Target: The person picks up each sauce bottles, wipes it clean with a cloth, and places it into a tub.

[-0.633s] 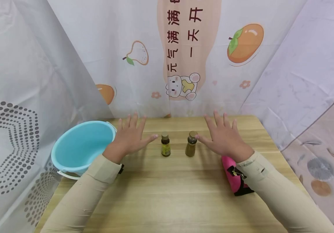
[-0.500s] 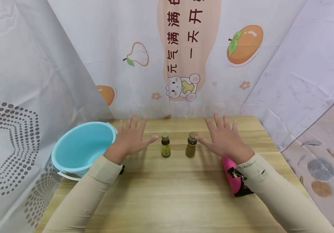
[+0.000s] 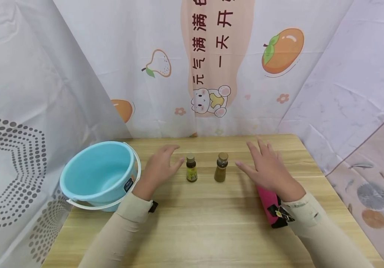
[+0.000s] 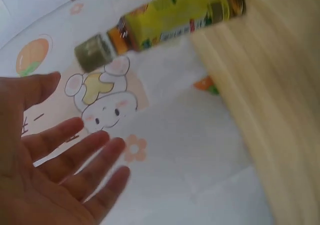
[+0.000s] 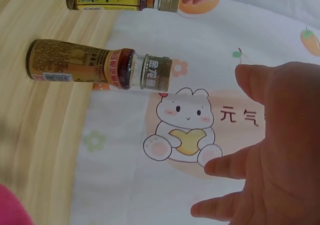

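Note:
Two small bottles stand upright side by side on the wooden table [image 3: 192, 223]. The one with the yellow-green label [image 3: 192, 173] has a dull gold cap; the other bottle [image 3: 221, 173] is wider, with a brown-gold body and gold cap. My left hand [image 3: 158, 169] hovers left of the yellow-green bottle, fingers apart and slightly bent. In the left wrist view its palm [image 4: 45, 185] is bare beside that bottle's cap. My right hand [image 3: 268, 167] hovers right of the brown-gold bottle, fingers spread. Neither hand holds anything.
A light blue bucket [image 3: 94, 171] with a white handle [image 3: 139, 163] stands at the table's left edge, beside my left forearm. A pink and black soft item [image 3: 266, 204] lies partly under my right wrist. A printed curtain [image 3: 165, 111] hangs behind the table.
Both hands have come down from a flat, spread pose. The left has shifted right toward the yellow-green bottle with its fingers bending; the right has shifted right and nearer, away from the brown-gold bottle.

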A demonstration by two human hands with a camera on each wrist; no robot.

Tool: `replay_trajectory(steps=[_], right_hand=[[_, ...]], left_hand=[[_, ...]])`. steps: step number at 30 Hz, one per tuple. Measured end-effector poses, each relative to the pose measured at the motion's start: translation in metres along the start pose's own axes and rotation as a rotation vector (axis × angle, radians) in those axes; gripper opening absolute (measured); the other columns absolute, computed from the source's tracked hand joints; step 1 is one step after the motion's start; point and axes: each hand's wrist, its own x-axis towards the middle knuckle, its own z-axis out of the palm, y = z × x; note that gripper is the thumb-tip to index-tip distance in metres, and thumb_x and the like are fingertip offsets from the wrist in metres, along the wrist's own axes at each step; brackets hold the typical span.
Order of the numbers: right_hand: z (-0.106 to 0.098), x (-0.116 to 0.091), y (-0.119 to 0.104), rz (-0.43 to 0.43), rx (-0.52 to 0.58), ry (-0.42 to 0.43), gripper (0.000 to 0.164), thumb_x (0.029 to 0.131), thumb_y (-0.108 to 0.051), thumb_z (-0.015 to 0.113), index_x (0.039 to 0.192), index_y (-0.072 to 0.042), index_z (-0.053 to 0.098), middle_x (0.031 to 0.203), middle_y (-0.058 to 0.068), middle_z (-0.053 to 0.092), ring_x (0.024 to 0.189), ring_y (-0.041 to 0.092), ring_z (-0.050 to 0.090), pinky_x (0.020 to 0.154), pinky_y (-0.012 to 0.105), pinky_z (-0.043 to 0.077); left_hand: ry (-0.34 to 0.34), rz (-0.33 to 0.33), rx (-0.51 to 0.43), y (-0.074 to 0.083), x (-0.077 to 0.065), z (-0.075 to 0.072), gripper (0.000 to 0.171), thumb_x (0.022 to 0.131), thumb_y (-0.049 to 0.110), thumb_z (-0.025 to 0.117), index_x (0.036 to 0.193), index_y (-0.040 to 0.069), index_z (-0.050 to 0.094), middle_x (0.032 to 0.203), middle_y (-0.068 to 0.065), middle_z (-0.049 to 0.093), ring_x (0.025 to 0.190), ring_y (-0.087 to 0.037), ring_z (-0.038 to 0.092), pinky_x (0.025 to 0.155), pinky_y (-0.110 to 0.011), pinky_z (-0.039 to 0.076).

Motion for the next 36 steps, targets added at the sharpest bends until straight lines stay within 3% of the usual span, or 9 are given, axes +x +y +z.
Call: replay_trajectory(steps=[7,11,22,36], right_hand=[[0.007,-0.015,0.016,0.011,0.033,0.024,0.092,0.099,-0.073,0.044,0.164,-0.01,0.026,0.167,0.033,0.016,0.15,0.064,0.012,0.113,0.085,0.008],[0.013,-0.023,0.025,0.015,0.036,0.049,0.09,0.099,-0.071,0.047,0.163,-0.009,0.03,0.165,0.035,0.019,0.149,0.061,0.019,0.111,0.085,0.013],[0.033,-0.041,0.043,0.047,0.063,0.078,0.088,0.099,-0.067,0.052,0.159,-0.005,0.035,0.163,0.037,0.022,0.145,0.062,0.027,0.11,0.084,0.017],[0.056,-0.06,0.055,0.11,0.026,0.132,0.08,0.097,-0.054,0.066,0.154,-0.001,0.043,0.158,0.037,0.032,0.137,0.061,0.039,0.102,0.081,0.032]], left_hand=[[0.192,0.042,-0.129,0.007,-0.002,0.025,0.04,0.096,0.034,0.076,0.128,0.01,0.071,0.122,-0.009,0.073,0.107,-0.024,0.072,0.087,-0.045,0.061],[0.249,0.057,-0.165,0.012,0.001,0.037,0.04,0.093,0.035,0.08,0.124,0.01,0.072,0.119,-0.008,0.073,0.103,-0.021,0.073,0.084,-0.04,0.062],[0.215,-0.026,-0.233,0.016,0.007,0.057,0.046,0.092,0.036,0.08,0.129,0.009,0.07,0.121,-0.006,0.072,0.109,-0.021,0.07,0.089,-0.037,0.061],[0.26,-0.051,-0.262,0.016,0.007,0.068,0.047,0.09,0.037,0.083,0.126,0.011,0.072,0.116,-0.007,0.074,0.107,-0.022,0.07,0.085,-0.042,0.061]])
